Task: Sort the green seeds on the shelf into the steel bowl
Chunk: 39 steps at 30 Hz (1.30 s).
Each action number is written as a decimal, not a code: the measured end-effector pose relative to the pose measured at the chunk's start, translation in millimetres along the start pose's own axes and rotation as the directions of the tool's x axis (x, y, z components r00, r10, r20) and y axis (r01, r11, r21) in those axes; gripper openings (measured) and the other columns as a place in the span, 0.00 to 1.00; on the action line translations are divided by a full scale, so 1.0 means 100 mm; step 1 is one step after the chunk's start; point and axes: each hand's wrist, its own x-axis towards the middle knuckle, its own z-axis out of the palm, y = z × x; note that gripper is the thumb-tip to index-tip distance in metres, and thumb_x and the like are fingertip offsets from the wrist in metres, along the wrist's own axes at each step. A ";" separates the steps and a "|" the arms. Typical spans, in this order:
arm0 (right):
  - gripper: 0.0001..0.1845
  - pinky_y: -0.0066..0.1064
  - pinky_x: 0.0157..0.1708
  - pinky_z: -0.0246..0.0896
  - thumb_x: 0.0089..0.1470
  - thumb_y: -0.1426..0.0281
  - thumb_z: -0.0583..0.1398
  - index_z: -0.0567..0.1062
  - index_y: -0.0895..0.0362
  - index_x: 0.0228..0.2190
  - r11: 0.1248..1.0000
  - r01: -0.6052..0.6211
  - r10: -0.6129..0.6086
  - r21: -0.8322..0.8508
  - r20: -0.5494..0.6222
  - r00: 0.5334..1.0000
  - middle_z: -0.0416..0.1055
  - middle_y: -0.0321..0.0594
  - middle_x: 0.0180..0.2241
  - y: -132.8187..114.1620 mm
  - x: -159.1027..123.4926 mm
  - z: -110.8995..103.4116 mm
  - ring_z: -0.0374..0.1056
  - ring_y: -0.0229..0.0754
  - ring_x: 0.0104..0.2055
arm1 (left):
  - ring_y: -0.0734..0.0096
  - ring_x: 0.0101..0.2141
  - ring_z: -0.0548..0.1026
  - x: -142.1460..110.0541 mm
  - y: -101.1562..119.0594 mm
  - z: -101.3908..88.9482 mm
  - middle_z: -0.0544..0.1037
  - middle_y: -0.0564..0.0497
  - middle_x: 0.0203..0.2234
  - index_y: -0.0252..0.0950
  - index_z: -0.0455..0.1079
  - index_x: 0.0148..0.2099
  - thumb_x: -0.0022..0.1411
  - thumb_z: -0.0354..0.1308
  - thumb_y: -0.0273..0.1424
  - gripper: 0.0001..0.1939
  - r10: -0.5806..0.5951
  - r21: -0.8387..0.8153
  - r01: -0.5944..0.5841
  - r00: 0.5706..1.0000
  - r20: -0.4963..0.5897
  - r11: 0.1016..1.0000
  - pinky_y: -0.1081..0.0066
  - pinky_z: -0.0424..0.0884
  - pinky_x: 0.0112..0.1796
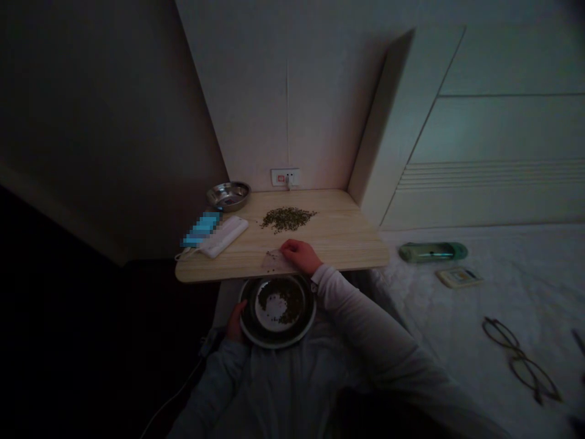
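Note:
My left hand [236, 322] grips the left rim of a round metal basin [278, 342] on my lap, fingers closed on the edge. Small dark green beans [289, 305], like mung beans, lie scattered on its pale bottom. Over the near edge of the wooden tabletop, my right hand [299, 255] is closed on a thin, pale, see-through sheet [269, 261]. A few beans show on or by this sheet; its exact kind is unclear in the dim light. Beyond the right hand, a pile of the same beans [287, 218] is spread on the tabletop [333, 235].
A steel bowl [229, 196] stands at the tabletop's back left. Near it lie a white power strip [225, 236] and a lit phone [201, 229]. On the bed at right are a green bottle [433, 252], a small flat packet [458, 277] and glasses [521, 360].

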 end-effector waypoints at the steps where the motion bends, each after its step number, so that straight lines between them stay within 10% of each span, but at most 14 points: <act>1: 0.10 0.22 0.24 0.51 0.41 0.68 0.51 0.69 0.59 0.25 1.000 0.000 -0.001 0.008 0.008 1.000 0.65 0.33 0.20 0.00 0.00 0.00 0.58 0.30 0.22 | 0.72 0.17 0.70 0.00 0.00 0.00 0.71 0.53 0.09 0.36 0.64 0.12 0.47 0.47 0.23 0.15 -0.004 -0.003 0.004 1.000 0.008 1.000 0.71 0.67 0.28; 11: 0.11 0.23 0.26 0.52 0.42 0.67 0.52 0.69 0.59 0.27 0.999 0.041 -0.041 0.001 0.012 0.999 0.67 0.34 0.22 0.04 0.02 0.00 0.59 0.31 0.25 | 0.65 0.31 0.72 0.01 0.00 -0.01 0.71 0.51 0.10 0.36 0.67 0.15 0.46 0.48 0.24 0.11 -0.008 -0.020 0.008 1.000 -0.002 1.000 0.70 0.64 0.37; 39: 0.12 0.23 0.26 0.51 0.41 0.66 0.52 0.71 0.58 0.27 0.996 0.063 -0.060 -0.059 0.052 0.997 0.67 0.34 0.23 0.06 0.02 0.01 0.58 0.32 0.25 | 0.73 0.22 0.72 0.05 -0.02 -0.02 0.72 0.53 0.10 0.34 0.68 0.17 0.50 0.46 0.26 0.15 -0.017 -0.062 0.020 0.999 0.039 0.998 0.73 0.65 0.34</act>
